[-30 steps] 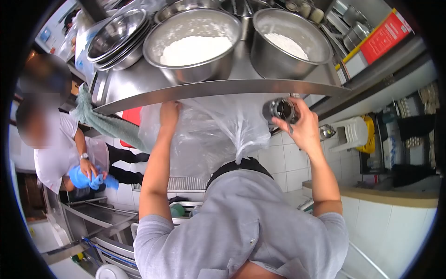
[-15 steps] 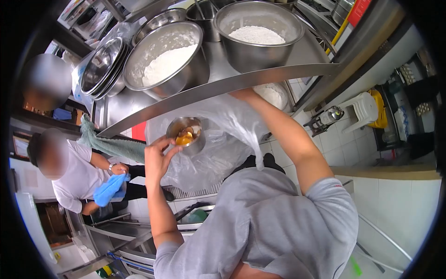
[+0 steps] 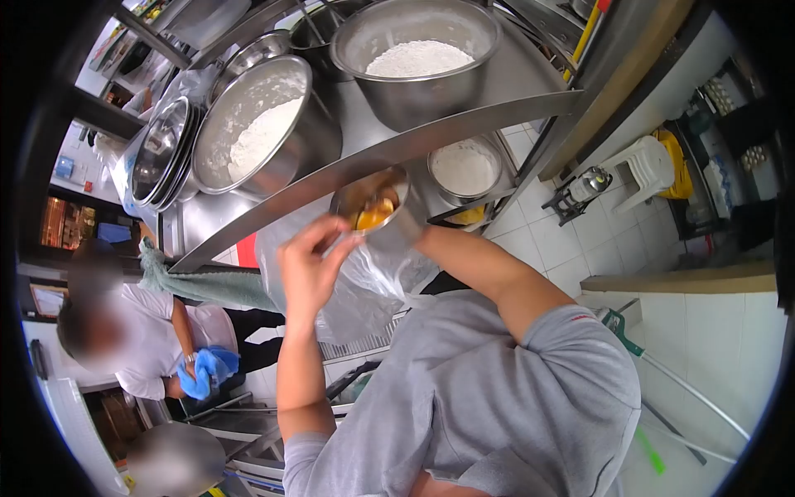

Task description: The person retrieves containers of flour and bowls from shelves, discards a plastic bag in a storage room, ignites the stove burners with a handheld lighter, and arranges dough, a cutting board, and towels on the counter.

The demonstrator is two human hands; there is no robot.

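My left hand [image 3: 310, 257] pinches the near left rim of a small metal bowl [image 3: 404, 224] between thumb and fingers. The bowl is tilted toward me; inside lie glossy yellow-orange contents, like egg yolk, with brownish pieces. My right hand [image 3: 426, 243] is at the bowl's right side, its fingers hidden behind it, so its grip does not show. A clear plastic bag [image 3: 352, 306] hangs below the bowl. Just beyond, a round metal container [image 3: 465, 166] of white powder sits on the lower shelf.
On the steel upper shelf [image 3: 364, 112] stand two large pots of white powder, the left pot [image 3: 310, 137] tilted and the right pot [image 3: 422, 95] upright. Stacked metal bowls [image 3: 166, 149] are at left. A person [image 3: 157, 331] holds a blue cloth [image 3: 207, 373]. A green towel [image 3: 207, 286] hangs nearby.
The small bowl has moved up and right with my left hand. My right hand has come back from beside the powder container to the bowl. The plastic bag has sagged lower.
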